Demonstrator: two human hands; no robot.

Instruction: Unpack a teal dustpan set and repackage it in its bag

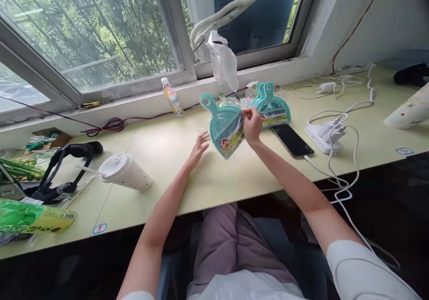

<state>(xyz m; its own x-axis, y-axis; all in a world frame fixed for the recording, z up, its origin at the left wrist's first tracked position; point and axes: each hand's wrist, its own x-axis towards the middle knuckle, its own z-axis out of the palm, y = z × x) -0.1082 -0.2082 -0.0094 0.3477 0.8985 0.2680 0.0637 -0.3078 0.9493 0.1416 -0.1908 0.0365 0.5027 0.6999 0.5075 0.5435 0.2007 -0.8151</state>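
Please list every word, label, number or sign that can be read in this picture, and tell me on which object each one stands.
No text can be read as words.
Label on the teal dustpan set in the right hand: coloured print, too blurred.
Label on the dustpan stack: too small.
Bottle label: too small.
Green package: blurred.
Desk stickers and: a red mark on each, unreadable.
The left hand is open and holds nothing.

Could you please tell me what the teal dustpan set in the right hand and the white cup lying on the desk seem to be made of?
The teal dustpan set, pinched by the right hand, looks like smooth moulded plastic, wrapped in clear film that shows glare and crinkles. The white cup on its side looks like matte paper with small dots, though thin plastic is possible; its lid looks like glossy plastic.
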